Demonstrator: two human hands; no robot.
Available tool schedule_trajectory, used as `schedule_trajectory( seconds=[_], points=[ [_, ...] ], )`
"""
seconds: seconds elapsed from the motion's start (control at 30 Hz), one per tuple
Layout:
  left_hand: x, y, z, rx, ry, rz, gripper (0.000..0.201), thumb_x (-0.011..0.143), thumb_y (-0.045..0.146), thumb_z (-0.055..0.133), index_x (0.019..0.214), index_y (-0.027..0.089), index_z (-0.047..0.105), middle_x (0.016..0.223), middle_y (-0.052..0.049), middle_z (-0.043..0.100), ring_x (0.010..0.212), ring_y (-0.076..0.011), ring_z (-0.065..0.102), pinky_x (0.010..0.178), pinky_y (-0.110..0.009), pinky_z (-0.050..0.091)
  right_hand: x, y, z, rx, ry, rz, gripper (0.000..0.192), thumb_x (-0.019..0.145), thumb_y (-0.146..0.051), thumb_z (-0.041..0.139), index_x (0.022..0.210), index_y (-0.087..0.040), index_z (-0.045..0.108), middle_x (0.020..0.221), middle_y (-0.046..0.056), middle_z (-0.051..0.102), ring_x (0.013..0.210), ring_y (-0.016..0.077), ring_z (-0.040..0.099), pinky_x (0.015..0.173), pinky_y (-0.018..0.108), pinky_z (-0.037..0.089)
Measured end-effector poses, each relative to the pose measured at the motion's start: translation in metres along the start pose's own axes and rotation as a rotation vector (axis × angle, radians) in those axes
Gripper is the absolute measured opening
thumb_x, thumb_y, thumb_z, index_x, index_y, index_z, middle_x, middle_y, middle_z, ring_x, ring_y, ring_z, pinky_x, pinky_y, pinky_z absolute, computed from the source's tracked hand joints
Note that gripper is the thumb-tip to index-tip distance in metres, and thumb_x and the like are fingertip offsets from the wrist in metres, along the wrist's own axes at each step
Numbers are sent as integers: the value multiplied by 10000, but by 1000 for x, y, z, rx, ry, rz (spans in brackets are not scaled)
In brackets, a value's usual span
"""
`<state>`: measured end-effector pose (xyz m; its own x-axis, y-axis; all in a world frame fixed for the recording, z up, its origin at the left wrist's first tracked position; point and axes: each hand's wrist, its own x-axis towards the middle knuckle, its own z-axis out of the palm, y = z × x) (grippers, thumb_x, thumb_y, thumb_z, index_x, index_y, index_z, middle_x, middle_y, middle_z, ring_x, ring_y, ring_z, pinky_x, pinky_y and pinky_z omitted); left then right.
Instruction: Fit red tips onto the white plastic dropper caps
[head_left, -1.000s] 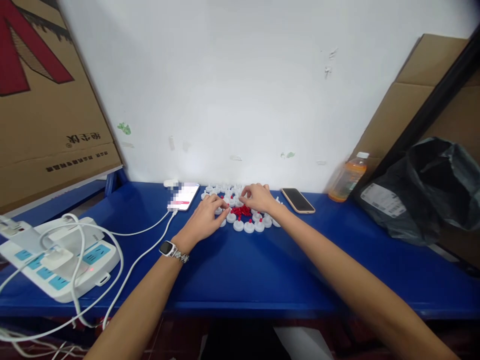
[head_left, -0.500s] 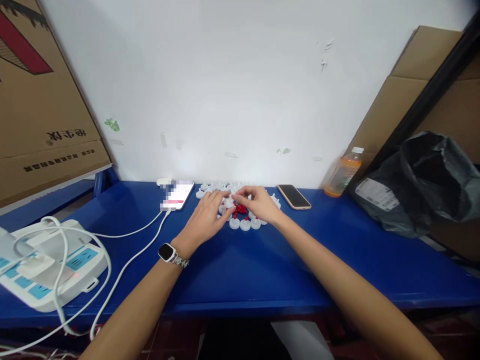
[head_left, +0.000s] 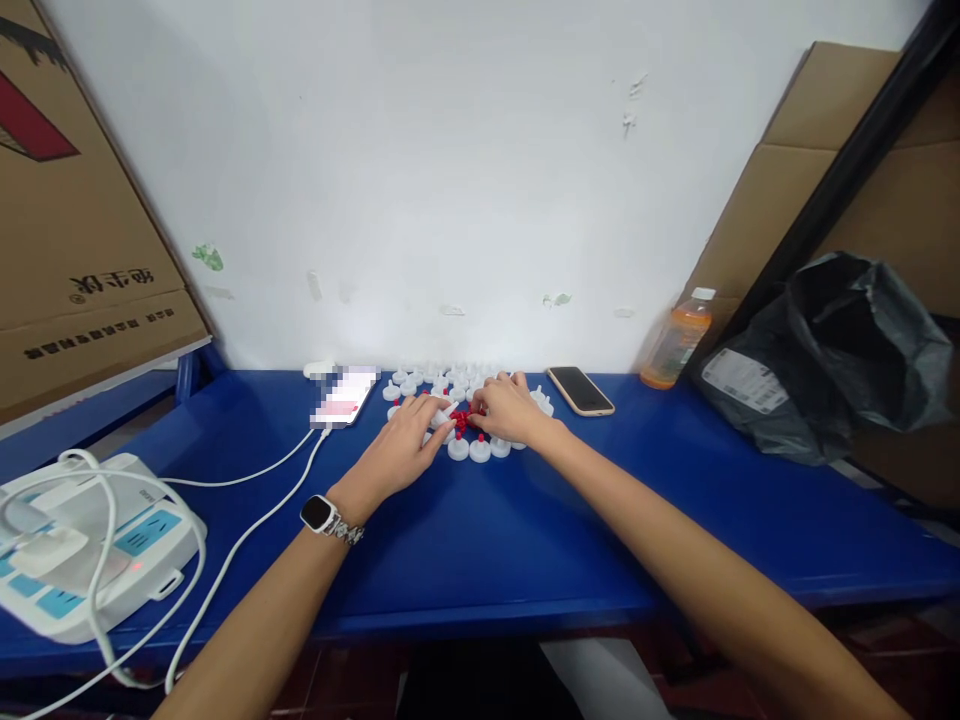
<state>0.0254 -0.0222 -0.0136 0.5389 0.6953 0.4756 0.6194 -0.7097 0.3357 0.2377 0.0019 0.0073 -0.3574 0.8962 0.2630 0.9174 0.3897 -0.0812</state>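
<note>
Several small white round caps (head_left: 469,450) lie clustered on the blue table (head_left: 525,530) near the wall, around a little heap of tiny red pieces (head_left: 459,421). My left hand (head_left: 405,440), with a watch on its wrist, pinches a white cap at the heap's left edge. My right hand (head_left: 508,408) rests on the heap's right side, its fingertips down among the red pieces. What those fingers pinch is too small to make out. The two hands almost touch.
A white phone (head_left: 343,395) on a charging cable lies left of the caps, a dark phone (head_left: 580,390) to their right. An orange drink bottle (head_left: 673,343) and a black plastic bag (head_left: 840,360) stand further right. A white power strip (head_left: 82,545) sits at the left edge; cardboard boxes lean on both sides.
The camera has drifted, so everything sits lower and further left. My right hand has come down from the white caps onto the red pieces. My left hand stays at the heap.
</note>
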Motion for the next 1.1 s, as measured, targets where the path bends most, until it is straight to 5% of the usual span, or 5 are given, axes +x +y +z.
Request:
schedule_trajectory(
  seconds=[0.23, 0.33, 0.53, 0.93, 1.1],
  points=[
    [0, 1, -2, -13, -14, -27, 361, 1017, 454, 362, 1216, 200, 524, 1168, -96, 604, 1104, -258, 525, 969, -443, 453, 3, 2, -2, 139, 29, 10, 113, 832, -244, 622, 780, -193, 709, 874, 86, 722, 999, 276, 572, 914, 432, 321],
    [0, 4, -3, -7, -13, -36, 370, 1021, 454, 350, 1227, 194, 513, 1158, -99, 600, 1094, -258, 521, 964, -446, 452, -2, 5, -3, 516, 147, 58, 115, 831, -277, 624, 839, -181, 686, 878, 68, 728, 898, 219, 633, 846, 365, 426],
    [-1, 13, -6, -21, -18, -47, 354, 1038, 443, 303, 1202, 198, 497, 1193, -93, 592, 1102, -247, 528, 963, -427, 451, -14, -7, 2, 1286, 159, 57, 290, 763, -435, 738, 858, -168, 681, 771, 38, 727, 727, 166, 664, 690, 288, 506],
    [-2, 22, 0, -1, 22, 11, 325, 1048, 408, 284, 1194, 183, 467, 1121, -104, 576, 1041, -240, 560, 896, -413, 485, -18, -25, 7, 1458, 183, 116, 355, 687, -486, 803, 807, -171, 692, 676, 1, 687, 620, 128, 606, 621, 261, 479],
    [-2, 24, 3, 23, 91, -43, 327, 1044, 404, 293, 1214, 166, 439, 1122, -123, 558, 1042, -249, 572, 847, -406, 508, -20, -38, 10, 1348, 368, 153, 349, 756, -504, 740, 843, -166, 748, 816, 49, 744, 717, 164, 643, 656, 275, 498]
  ],
)
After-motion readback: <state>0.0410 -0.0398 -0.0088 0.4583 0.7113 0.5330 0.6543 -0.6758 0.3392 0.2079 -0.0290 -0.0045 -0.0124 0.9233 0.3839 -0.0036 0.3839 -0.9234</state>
